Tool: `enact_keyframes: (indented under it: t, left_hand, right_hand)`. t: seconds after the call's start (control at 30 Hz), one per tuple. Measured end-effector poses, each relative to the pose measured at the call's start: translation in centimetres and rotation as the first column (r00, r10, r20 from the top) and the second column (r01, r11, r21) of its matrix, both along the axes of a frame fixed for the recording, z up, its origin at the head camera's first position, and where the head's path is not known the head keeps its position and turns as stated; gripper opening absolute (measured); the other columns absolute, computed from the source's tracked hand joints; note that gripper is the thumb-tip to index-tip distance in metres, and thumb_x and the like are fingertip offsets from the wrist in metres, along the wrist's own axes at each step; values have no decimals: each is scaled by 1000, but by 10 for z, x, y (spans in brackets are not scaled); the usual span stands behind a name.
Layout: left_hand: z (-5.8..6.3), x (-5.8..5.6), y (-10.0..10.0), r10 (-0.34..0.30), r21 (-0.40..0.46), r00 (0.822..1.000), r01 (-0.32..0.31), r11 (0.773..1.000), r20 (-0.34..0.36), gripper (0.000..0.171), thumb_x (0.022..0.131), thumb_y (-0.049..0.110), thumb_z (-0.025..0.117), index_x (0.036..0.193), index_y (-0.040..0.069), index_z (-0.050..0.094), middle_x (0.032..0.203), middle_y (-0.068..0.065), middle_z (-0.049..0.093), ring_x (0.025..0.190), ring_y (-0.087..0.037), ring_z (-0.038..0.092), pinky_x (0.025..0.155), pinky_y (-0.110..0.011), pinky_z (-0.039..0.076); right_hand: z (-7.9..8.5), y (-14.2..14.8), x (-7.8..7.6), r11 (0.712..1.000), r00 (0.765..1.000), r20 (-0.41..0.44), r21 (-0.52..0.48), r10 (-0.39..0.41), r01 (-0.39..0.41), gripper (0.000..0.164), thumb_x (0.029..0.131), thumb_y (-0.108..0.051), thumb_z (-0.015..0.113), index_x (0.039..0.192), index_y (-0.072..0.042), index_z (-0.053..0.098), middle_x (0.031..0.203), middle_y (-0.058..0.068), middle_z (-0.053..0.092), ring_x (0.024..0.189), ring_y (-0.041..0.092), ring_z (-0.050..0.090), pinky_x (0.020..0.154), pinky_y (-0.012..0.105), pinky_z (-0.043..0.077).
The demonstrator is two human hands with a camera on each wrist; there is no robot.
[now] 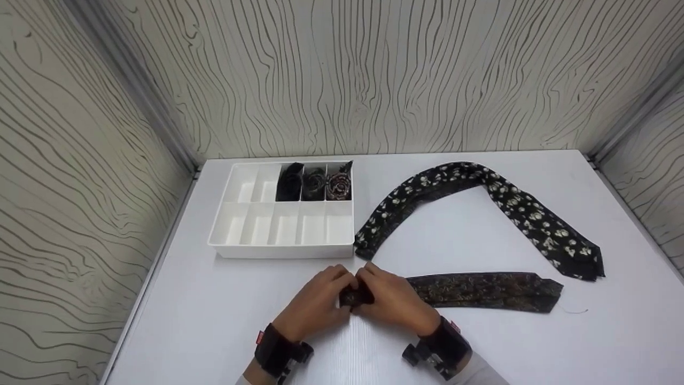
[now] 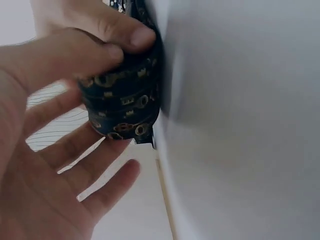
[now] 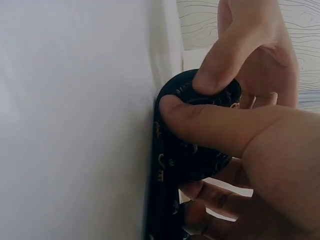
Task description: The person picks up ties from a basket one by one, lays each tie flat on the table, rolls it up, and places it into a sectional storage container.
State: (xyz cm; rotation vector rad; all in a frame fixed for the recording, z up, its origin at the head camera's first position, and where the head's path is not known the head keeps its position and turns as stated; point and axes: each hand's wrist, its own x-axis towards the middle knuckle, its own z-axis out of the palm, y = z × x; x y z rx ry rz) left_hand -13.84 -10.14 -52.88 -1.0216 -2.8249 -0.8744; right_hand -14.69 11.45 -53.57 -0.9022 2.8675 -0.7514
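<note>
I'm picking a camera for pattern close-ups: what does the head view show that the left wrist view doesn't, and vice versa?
Only the head view shows three dark necktie rolls in the far row of the white compartment tray, and black wrist straps.

Only the left wrist view shows legible gold-toned key motifs on the key-patterned necktie.

Both show the left hand and right hand holding that necktie's rolled part, and the white tabletop.

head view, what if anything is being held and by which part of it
The left grip and right grip hold the dark patterned tie by its rolled end.
</note>
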Motion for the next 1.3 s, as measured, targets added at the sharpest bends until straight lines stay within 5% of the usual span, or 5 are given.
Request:
enact_keyframes:
  t: [0.33, 0.97, 1.3]
  left_hand:
    - [1, 2, 2, 2, 20, 998, -3, 1000, 69, 30, 87, 14, 83, 115, 19, 75, 116, 6, 63, 111, -10, 59, 99, -27, 56]
    - [-2, 2, 7, -27, -17, 994, 25, 1000, -103, 35, 79, 16, 88, 111, 20, 74, 109, 4, 66, 101, -14, 58, 92, -28, 54]
    - [-1, 3, 11, -21, -29, 998, 20, 999, -54, 36, 84, 18, 87, 117, 20, 74, 111, 4, 67, 101, -13, 60, 91, -29, 55]
  right_hand:
    - [1, 2, 3, 1000, 1000, -7, 2, -1, 1, 48, 80, -30, 91, 116, -15, 64, 117, 1, 59, 96, 20, 69, 79, 36, 60]
    - [4, 7, 5, 1000, 1000, 2, 12, 11, -11, 47, 80, -33, 91, 114, -16, 64, 108, -5, 61, 93, 14, 65, 78, 32, 58]
    - [4, 9, 5, 1000, 1000, -17, 16, 20, -20, 46, 81, -30, 90, 116, -15, 65, 109, -3, 64, 96, 15, 66, 83, 35, 59]
